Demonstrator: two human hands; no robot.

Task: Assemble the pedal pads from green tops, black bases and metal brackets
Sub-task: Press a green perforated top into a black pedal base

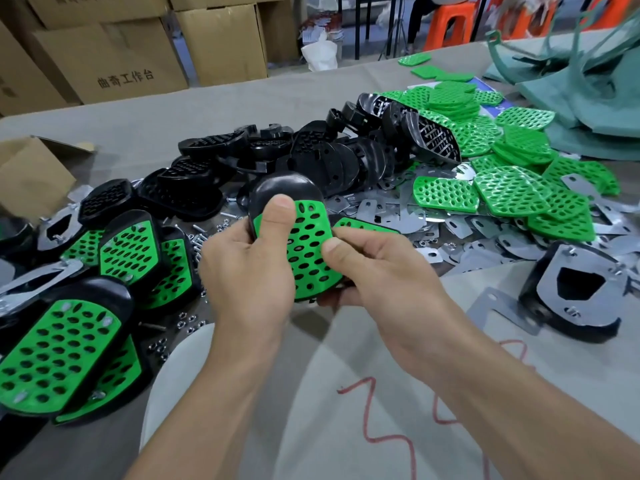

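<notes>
A green perforated top (308,247) lies set into a black base (284,187), held upright above the table's middle. My left hand (249,265) grips its left side with the thumb pressed on the green top. My right hand (374,268) holds the right and lower edge, thumb on the green surface. Loose green tops (502,168) are heaped at the right, black bases (311,150) in the middle, and flat metal brackets (408,216) are scattered between them.
Finished green-and-black pads (59,351) are stacked at the left. An upturned pad with its metal bracket (581,289) lies at the right. Small nuts and bolts (183,323) dot the cloth. An open carton (31,174) stands far left, boxes (131,50) behind, teal bags (571,74) back right.
</notes>
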